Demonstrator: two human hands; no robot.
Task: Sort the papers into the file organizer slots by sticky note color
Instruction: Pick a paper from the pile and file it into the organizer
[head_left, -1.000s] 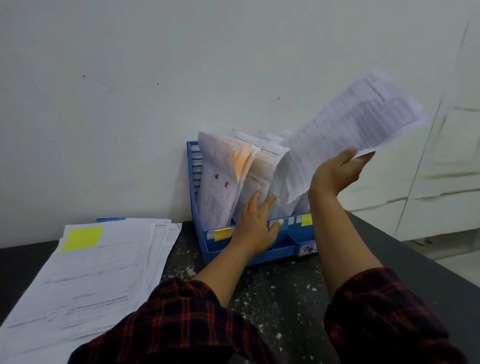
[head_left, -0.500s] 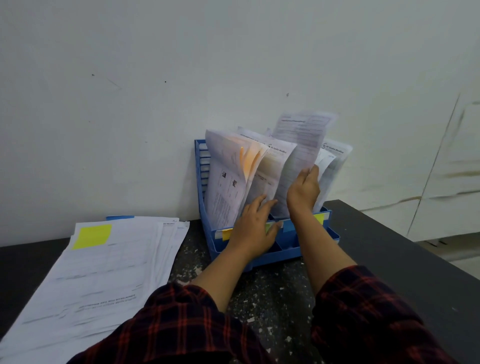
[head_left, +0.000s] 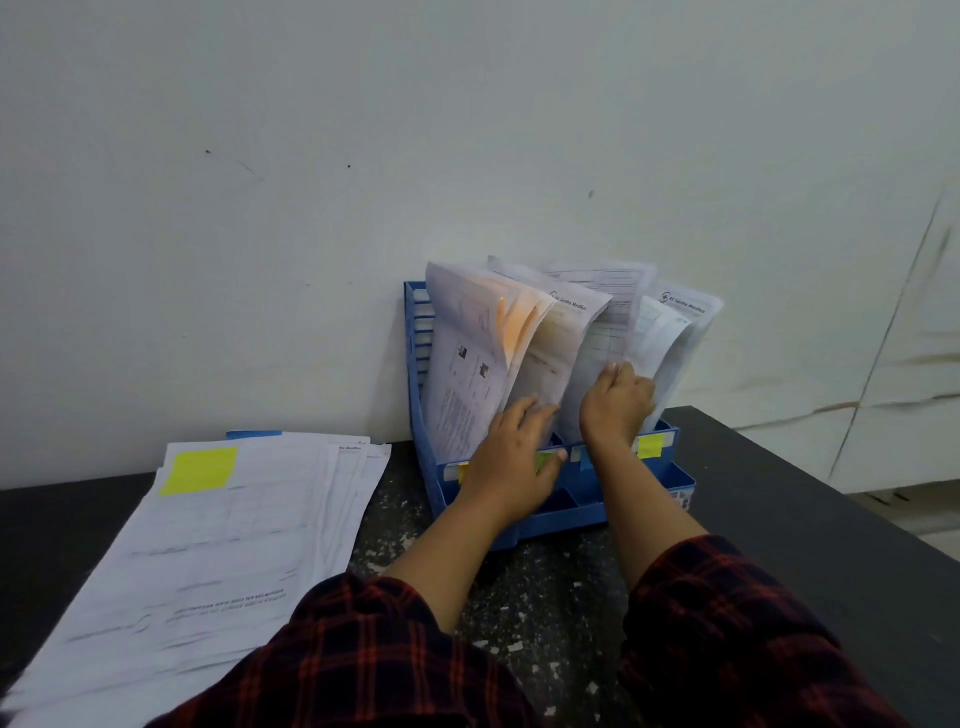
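Dark speckled table (head_left: 810, 519) bearing blue file organizer (head_left: 566, 512) and loose paper stack (head_left: 218, 545).

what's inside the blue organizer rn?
The blue organizer holds upright papers in several slots. Both hands cover the slot bottoms and part of the colour labels, so the lower sheet edges are hidden.

Blue plastic organizer (head_left: 423, 410), matt paper sheets (head_left: 223, 540), speckled tabletop (head_left: 545, 587).

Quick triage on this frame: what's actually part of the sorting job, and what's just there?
In play:
- blue file organizer
- papers standing in its slots
- stack of papers with yellow sticky note
- slot label
- left hand, right hand, both at the slots

Just there:
- dark speckled table
- white wall
- blue item under the stack
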